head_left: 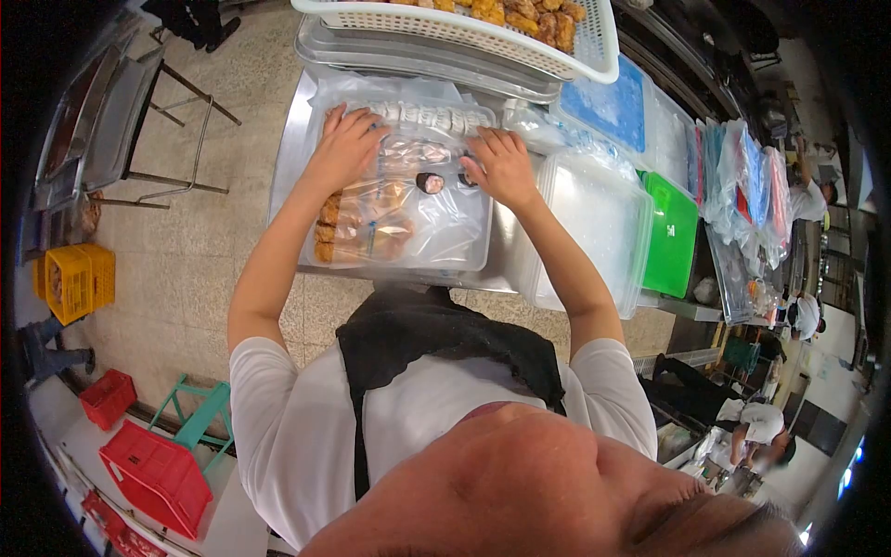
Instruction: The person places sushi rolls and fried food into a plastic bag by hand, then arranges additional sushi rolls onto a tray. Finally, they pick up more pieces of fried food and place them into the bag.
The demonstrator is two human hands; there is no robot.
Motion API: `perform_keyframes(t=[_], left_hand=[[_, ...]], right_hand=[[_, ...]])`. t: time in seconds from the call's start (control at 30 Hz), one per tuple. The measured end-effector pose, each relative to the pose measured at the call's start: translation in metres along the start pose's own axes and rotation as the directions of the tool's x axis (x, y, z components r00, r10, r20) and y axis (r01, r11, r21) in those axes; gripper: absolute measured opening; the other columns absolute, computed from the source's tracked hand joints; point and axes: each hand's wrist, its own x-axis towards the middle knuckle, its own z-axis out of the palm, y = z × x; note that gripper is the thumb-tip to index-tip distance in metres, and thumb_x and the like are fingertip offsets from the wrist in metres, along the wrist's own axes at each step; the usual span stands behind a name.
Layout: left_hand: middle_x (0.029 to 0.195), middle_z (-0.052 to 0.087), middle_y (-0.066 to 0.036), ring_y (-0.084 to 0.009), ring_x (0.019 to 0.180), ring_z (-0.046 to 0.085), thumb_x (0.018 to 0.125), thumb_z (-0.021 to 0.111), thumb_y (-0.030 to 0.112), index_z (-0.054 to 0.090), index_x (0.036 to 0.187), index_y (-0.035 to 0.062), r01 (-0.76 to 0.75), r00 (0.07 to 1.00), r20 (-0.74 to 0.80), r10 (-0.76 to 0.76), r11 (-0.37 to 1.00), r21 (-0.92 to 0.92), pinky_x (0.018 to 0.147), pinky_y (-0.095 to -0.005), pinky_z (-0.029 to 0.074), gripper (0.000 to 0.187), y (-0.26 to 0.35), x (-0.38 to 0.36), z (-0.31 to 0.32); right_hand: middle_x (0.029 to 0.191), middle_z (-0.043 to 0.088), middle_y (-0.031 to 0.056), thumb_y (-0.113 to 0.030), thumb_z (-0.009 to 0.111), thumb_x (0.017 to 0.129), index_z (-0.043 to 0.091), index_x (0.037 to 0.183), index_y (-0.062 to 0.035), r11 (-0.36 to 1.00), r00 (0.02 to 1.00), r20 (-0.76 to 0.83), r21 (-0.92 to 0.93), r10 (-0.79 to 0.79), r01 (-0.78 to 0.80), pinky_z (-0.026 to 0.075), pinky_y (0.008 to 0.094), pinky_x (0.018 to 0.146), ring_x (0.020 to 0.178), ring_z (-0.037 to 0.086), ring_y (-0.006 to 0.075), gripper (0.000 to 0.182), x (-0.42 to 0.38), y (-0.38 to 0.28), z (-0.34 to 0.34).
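A shallow clear tray (482, 243) holds rows of food under thin plastic film. Near its upper left edge, my left hand (350, 147) lies on the film with its fingers spread. My right hand (502, 167) rests palm down at the right edge, fingers apart and thumb pointing inward. Pale white pieces (432, 117) form the top row between the hands. Lower down sits a dark-wrapped piece (430, 183), and browned pieces (325, 239) line the lower left. A similar dark piece is partly hidden by my right thumb.
Above the tray stands a white basket (599, 67) of browned food. To the right are stacked clear containers (594, 232), a green lid (669, 234), a blue lid (608, 104) and hanging plastic bags (756, 190). Co-workers (763, 423) stand farther right.
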Motion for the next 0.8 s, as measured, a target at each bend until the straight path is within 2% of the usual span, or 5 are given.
perform_keyframes(t=[0.1, 0.4, 0.6, 0.7, 0.8], left_hand=[[0.13, 0.059, -0.008, -0.0289, 0.133, 0.047, 0.091, 0.064, 0.014, 0.063, 0.127, 0.0134, -0.01, 1.0, -0.01, 0.011, 1.0, 0.007, 0.12, -0.0548, 0.024, 0.036, -0.001, -0.001, 0.001], [0.128, 0.06, -0.007, -0.0272, 0.131, 0.048, 0.091, 0.064, 0.015, 0.063, 0.126, 0.0122, 0.0, 1.0, 0.012, 0.0, 1.0, -0.012, 0.119, -0.0561, 0.024, 0.036, 0.001, -0.001, -0.003], [0.128, 0.06, -0.007, -0.027, 0.13, 0.05, 0.09, 0.065, 0.015, 0.063, 0.125, 0.0115, 0.003, 1.0, -0.021, -0.003, 1.0, -0.014, 0.119, -0.0567, 0.025, 0.035, 0.003, -0.005, -0.001], [0.127, 0.061, -0.007, -0.0268, 0.128, 0.051, 0.089, 0.066, 0.015, 0.064, 0.124, 0.0106, -0.003, 0.999, -0.038, 0.003, 1.0, -0.022, 0.118, -0.0569, 0.026, 0.035, 0.004, -0.005, -0.001], [0.125, 0.061, -0.008, -0.0267, 0.127, 0.052, 0.088, 0.066, 0.015, 0.065, 0.122, 0.0095, -0.002, 0.999, -0.051, 0.0, 0.999, -0.036, 0.118, -0.0572, 0.027, 0.034, 0.003, -0.005, 0.0]], right_hand=[[0.121, 0.065, 0.0108, -0.038, 0.07, 0.087, 0.066, 0.116, -0.0104, 0.997, 0.998, 0.047, 0.057, 0.046, -0.049, 0.041, 0.0485, 0.103, 0.118, 0.057, 0.0304, 0.04, 0.006, -0.002, -0.002], [0.126, 0.064, 0.0105, -0.042, 0.068, 0.088, 0.065, 0.119, -0.0102, 0.991, 0.996, 0.055, 0.121, -0.067, 0.06, 0.039, 0.0489, 0.105, 0.12, 0.056, 0.0289, 0.044, 0.036, -0.01, 0.012], [0.127, 0.064, 0.0097, -0.044, 0.066, 0.09, 0.066, 0.121, -0.0103, 0.987, 0.989, 0.149, 0.159, -0.012, -0.012, 0.038, 0.0483, 0.106, 0.123, 0.054, 0.0293, 0.046, 0.053, -0.013, 0.01], [0.128, 0.064, 0.0094, -0.045, 0.066, 0.09, 0.065, 0.123, -0.0099, 0.982, 0.992, 0.11, 0.184, -0.068, 0.047, 0.038, 0.0482, 0.106, 0.124, 0.054, 0.0297, 0.048, 0.067, -0.023, 0.014], [0.136, 0.06, 0.0115, -0.043, 0.065, 0.091, 0.064, 0.127, -0.0086, 0.978, 0.981, 0.163, 0.197, -0.105, 0.072, 0.036, 0.0472, 0.109, 0.129, 0.051, 0.031, 0.05, 0.073, -0.027, 0.024]])
